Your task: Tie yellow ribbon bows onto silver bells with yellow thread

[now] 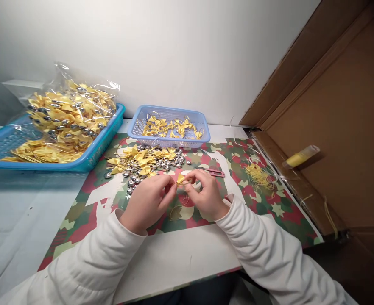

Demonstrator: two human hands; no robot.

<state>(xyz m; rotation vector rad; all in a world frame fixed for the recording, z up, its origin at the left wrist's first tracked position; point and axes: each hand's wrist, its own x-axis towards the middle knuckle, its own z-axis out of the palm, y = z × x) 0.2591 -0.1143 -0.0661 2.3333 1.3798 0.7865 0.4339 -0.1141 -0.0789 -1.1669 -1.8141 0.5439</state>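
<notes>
A small yellow bow (180, 178) is pinched between the fingers of the left hand (149, 201) and the right hand (206, 195), just above the patterned mat (88, 212) on the desk (180, 258). Both hands are closed on the bow, so most of it is hidden by the fingertips; a thin gold cord (177, 207) is seen looping down from it toward the mat. Beyond the bow, a loose pile of bows and silver beads (145, 163) is spread on the mat, and behind that pile a small blue basket (169, 127) holds more bows. Right of the bow, pink scissors (214, 171) are partly covered by the right hand. Far left of the bow, a large blue tray (2, 144) is cut off by the picture's edge.
</notes>
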